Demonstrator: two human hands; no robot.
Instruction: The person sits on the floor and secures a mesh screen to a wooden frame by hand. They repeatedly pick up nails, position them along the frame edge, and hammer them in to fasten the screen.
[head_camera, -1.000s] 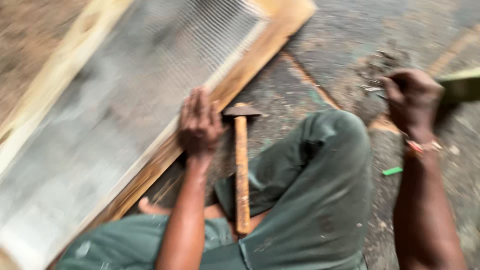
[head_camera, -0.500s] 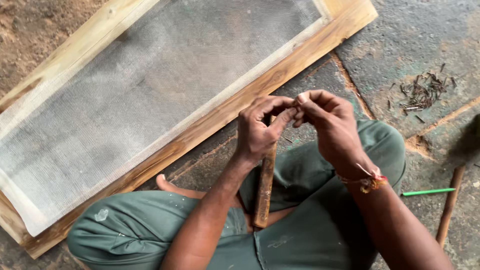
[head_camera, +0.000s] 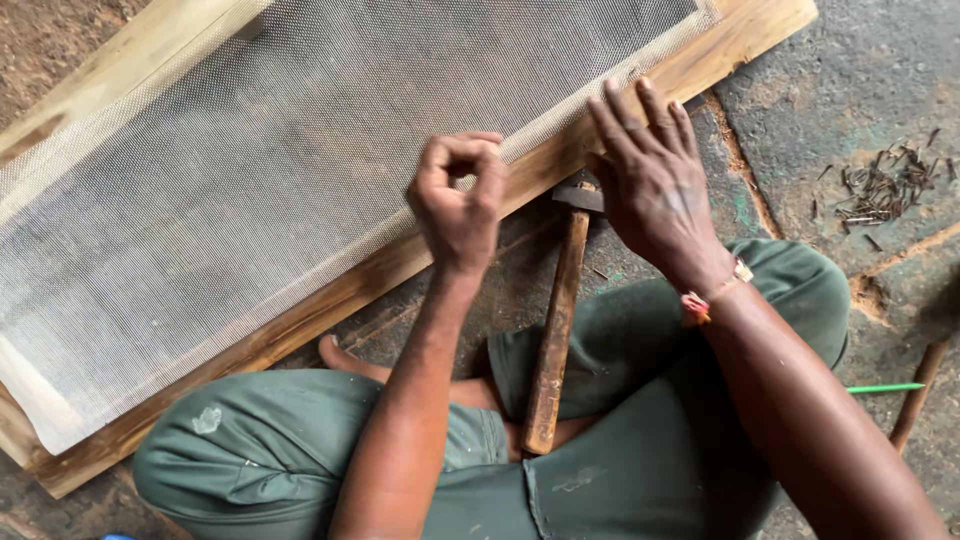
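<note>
The left hand (head_camera: 460, 200) pinches its fingertips together above the mesh (head_camera: 250, 190), contents indiscernible, while the right hand (head_camera: 655, 185) rests open-fingered on the wooden frame (head_camera: 700, 65) beside the hammer (head_camera: 555, 330).

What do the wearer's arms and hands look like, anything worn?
Both arms bare, no sleeves or gloves. The right hand has a red and orange thread band at the wrist. The left hand and its wrist carry nothing.
</note>
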